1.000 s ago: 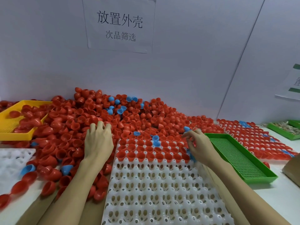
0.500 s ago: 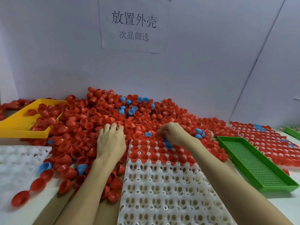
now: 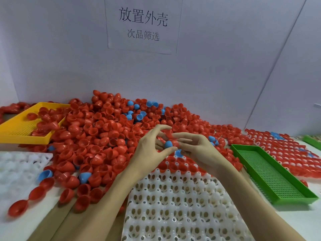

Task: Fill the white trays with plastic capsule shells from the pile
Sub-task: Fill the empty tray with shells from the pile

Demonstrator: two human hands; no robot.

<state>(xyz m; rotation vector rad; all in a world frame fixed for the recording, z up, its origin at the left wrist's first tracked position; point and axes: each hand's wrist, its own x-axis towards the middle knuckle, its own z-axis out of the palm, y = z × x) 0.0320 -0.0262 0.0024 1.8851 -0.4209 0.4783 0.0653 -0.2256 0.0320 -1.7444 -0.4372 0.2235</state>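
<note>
A big pile of red and blue capsule shells (image 3: 104, 129) lies against the back wall. In front of it a white tray (image 3: 173, 206) has red shells in its far rows and open cells nearer me. Both my hands meet just above those far rows. My left hand (image 3: 149, 148) pinches a blue shell (image 3: 168, 144) between thumb and fingers, the index finger raised. My right hand (image 3: 198, 150) reaches toward it with fingers touching the same shell and holds a second blue shell (image 3: 178, 152) under its thumb.
A yellow tray (image 3: 17, 134) with red shells sits at the left. Another white tray (image 3: 17, 164) lies in front of the yellow one. A green tray (image 3: 271, 173) lies to the right. Beyond the green tray lies a filled tray (image 3: 286, 150). Loose shells (image 3: 40, 188) spread over the left table.
My left hand lifted off the pile and moved right to meet my right hand. The right hand rose from the tray's far rows with blue shells. The view shifted left.
</note>
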